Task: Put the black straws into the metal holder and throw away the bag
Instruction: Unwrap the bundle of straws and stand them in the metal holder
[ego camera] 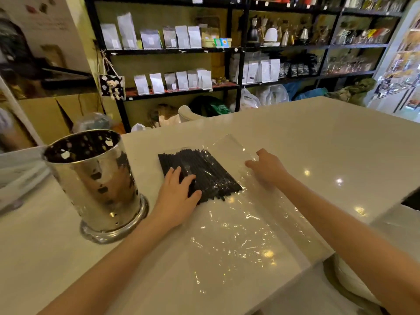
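Observation:
A bundle of black straws [204,169] lies inside a long clear plastic bag [245,228] flat on the white counter [318,142]. My left hand [179,192] rests palm down on the near end of the straws, fingers spread over the bag. My right hand [266,167] presses on the bag's right edge beside the straws, fingers apart. A shiny perforated metal holder [95,178] stands upright to the left of my left hand; its inside looks dark and I cannot tell what it holds.
The counter's front right corner lies near my right forearm, with a white seat [354,280] below it. Black shelves [236,51] with pouches and kettles fill the back wall. Plastic bags sit on the floor behind the counter.

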Demonstrator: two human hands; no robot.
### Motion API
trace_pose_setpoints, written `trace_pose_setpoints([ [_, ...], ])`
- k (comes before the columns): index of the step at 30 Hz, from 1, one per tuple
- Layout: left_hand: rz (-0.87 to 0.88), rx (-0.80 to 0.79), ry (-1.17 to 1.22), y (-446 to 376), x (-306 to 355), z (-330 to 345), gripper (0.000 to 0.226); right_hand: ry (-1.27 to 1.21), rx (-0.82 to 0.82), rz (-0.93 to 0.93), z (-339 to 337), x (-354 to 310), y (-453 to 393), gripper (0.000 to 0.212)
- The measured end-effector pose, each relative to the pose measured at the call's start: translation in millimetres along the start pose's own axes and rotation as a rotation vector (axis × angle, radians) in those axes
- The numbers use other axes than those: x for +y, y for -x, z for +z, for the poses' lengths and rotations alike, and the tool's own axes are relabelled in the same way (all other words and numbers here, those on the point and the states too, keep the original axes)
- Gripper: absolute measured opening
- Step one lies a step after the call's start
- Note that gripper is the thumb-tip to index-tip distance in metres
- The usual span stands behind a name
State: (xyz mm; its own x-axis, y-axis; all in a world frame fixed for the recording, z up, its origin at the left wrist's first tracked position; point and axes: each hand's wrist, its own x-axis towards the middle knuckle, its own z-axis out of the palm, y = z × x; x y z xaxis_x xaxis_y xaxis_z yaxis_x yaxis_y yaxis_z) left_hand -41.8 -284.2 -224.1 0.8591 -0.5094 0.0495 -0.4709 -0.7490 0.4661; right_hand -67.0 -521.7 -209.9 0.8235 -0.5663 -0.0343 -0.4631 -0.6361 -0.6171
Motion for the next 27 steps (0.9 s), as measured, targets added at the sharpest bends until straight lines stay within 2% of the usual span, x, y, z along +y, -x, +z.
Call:
trace_pose_setpoints([
  [2,-0.121,-0.042,0.013,0.6,-1.5,1.9,0.059,-0.037,-0.03,0.033,-0.4,-7.0,-4.9,0.038],
  [4,-0.203,-0.063,0.13,-0.7,-1.8,2.7,0.064,-0.136,-0.072,0.082,-3.0,-13.0,-10.6,0.024],
  [6,-0.246,-0.008,0.34,-2.3,0.3,0.4,0.066,-0.28,-0.101,0.141,-6.4,-17.1,-15.0,0.028],
  [10,-0.341,0.113,0.759,-4.7,4.7,-12.0,0.057,-0.375,-0.182,0.129,-14.5,-31.2,-15.1,0.016],
  [14,-0.498,0.097,1.101,-11.6,1.2,-19.1,0.049,-0.339,-0.232,-0.034,-30.6,-65.8,-8.9,0.015],
  [18,-0.533,0.073,1.461,-18.0,9.7,-23.5,0.019,-0.248,-0.244,-0.286,-60.5,-110.7,0.5,0.011],
  [21,-0.58,0.012,1.7,-18.4,20.9,-28.8,0.012,-0.148,-0.202,-0.445,-82.6,-143.0,9.8,0.014],
  [23,-0.613,-0.035,1.872,-19.2,22.7,-31.3,0.019,-0.111,-0.111,-0.532,-94.1,-162.3,16.3,0.012],
  [24,-0.629,-0.076,1.939,-20.1,22.7,-31.0,0.03,-0.113,-0.06,-0.571,-98.5,-170.7,19.2,0.012],
  [26,-0.631,-0.124,1.958,-22.5,23.5,-28.5,0.054,-0.091,0.014,-0.646,-104.1,-184.5,22.4,0.01],
  [27,-0.614,-0.131,1.945,-22.3,25.5,-27.8,0.057,-0.041,0.048,-0.672,-105.8,-189.5,23.1,0.009],
])
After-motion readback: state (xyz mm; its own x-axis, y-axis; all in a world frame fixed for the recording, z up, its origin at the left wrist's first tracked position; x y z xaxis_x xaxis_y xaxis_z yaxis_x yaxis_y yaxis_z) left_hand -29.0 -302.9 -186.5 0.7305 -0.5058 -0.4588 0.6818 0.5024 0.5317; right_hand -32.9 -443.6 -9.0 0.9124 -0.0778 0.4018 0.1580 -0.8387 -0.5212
